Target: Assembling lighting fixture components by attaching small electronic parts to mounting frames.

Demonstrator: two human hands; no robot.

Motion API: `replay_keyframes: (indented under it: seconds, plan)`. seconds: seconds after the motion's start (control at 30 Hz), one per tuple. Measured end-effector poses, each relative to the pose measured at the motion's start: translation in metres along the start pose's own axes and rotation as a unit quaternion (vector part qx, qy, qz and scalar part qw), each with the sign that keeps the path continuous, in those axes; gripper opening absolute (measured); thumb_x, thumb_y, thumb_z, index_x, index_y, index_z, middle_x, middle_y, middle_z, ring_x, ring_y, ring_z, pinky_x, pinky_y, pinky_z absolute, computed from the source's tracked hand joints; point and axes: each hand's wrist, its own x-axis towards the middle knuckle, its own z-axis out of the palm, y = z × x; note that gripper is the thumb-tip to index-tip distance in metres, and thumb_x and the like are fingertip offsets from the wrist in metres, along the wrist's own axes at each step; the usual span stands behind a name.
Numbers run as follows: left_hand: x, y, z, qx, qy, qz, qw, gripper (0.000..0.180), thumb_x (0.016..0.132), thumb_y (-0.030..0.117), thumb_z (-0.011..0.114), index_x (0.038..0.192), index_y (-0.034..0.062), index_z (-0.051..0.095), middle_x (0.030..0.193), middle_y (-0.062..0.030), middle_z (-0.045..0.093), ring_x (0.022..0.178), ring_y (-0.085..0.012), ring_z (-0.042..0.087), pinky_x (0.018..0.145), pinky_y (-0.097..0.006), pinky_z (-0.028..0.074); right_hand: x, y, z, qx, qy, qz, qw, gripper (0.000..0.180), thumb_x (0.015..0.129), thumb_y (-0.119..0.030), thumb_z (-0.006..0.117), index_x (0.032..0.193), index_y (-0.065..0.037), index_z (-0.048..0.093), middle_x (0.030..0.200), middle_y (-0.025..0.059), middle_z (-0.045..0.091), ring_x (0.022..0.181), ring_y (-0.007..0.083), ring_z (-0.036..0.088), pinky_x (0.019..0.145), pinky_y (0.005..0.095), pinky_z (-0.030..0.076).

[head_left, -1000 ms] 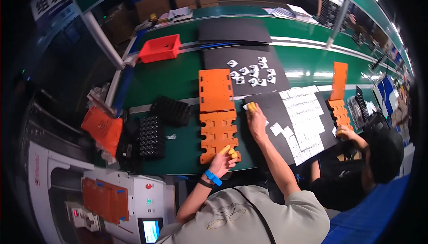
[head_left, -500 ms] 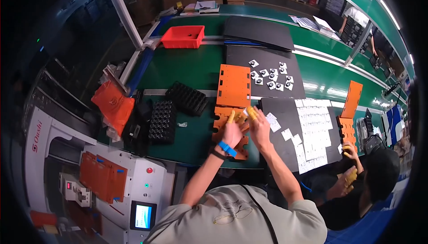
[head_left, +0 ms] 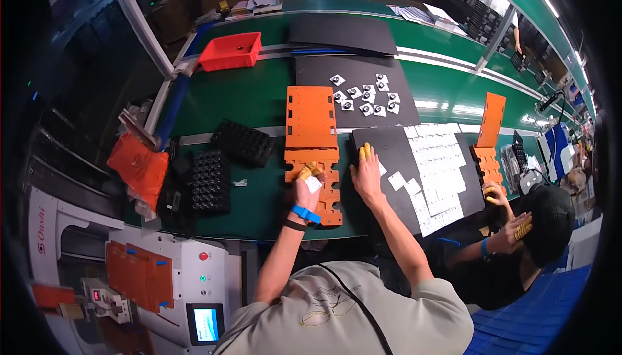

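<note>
My left hand [head_left: 307, 184], with yellow fingertip covers and a blue wristband, holds a small white square part [head_left: 313, 183] over the notched orange plate [head_left: 319, 175] on the green belt. A flat orange plate [head_left: 311, 116] lies just beyond it. My right hand [head_left: 367, 172] rests flat on the left edge of a black mat [head_left: 387, 141] that carries rows of small white square parts [head_left: 435, 160]. Its fingers are spread and hold nothing.
Two black cell trays [head_left: 210, 180] [head_left: 242, 142] lie left of the plates, a red bin [head_left: 231, 51] farther back. A second black mat [head_left: 363, 89] holds several white parts. Another person [head_left: 518, 238] works at the right beside orange plates [head_left: 487, 144]. A white machine [head_left: 149, 284] stands at lower left.
My view has dropped closer to the belt. My right hand has moved from the orange plate onto the black mat's edge. My left hand now holds a white part over the notched plate.
</note>
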Motion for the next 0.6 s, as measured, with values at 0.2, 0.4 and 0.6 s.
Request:
replay_keyframes:
  seconds: [0.2, 0.4, 0.6]
  plan:
    - [-0.013, -0.002, 0.010, 0.004, -0.044, -0.061, 0.997, 0.035, 0.103, 0.025, 0.040, 0.114, 0.0042, 0.067, 0.089, -0.0097, 0.068, 0.075, -0.0212, 0.062, 0.068, -0.031, 0.050, 0.005, 0.006, -0.018, 0.102, 0.013, 0.060, 0.993, 0.012, 0.087, 0.000, 0.054, 0.090, 0.006, 0.065, 0.101, 0.0261, 0.066, 0.072, 0.0406, 0.066, 0.062, 0.0449, 0.054]
    - [-0.014, -0.015, 0.041, 0.038, -0.026, -0.150, 0.988, 0.047, 0.102, 0.047, 0.042, 0.124, 0.0094, 0.060, 0.108, -0.0069, 0.069, 0.096, -0.0244, 0.067, 0.082, -0.039, 0.055, -0.009, -0.047, -0.046, 0.175, -0.013, -0.126, 0.976, 0.037, 0.091, -0.005, 0.060, 0.127, 0.001, 0.058, 0.129, 0.0236, 0.060, 0.122, 0.0421, 0.055, 0.108, 0.0452, 0.042]
    - [-0.004, -0.021, 0.005, -0.043, -0.048, -0.164, 0.984, 0.036, 0.101, 0.036, 0.043, 0.104, 0.0064, 0.063, 0.099, -0.0115, 0.068, 0.078, -0.0228, 0.061, 0.071, -0.036, 0.051, -0.022, -0.029, -0.043, 0.107, 0.048, -0.046, 0.992, 0.047, 0.088, -0.011, 0.066, 0.130, 0.006, 0.052, 0.136, 0.0241, 0.052, 0.132, 0.0417, 0.045, 0.116, 0.0557, 0.026]
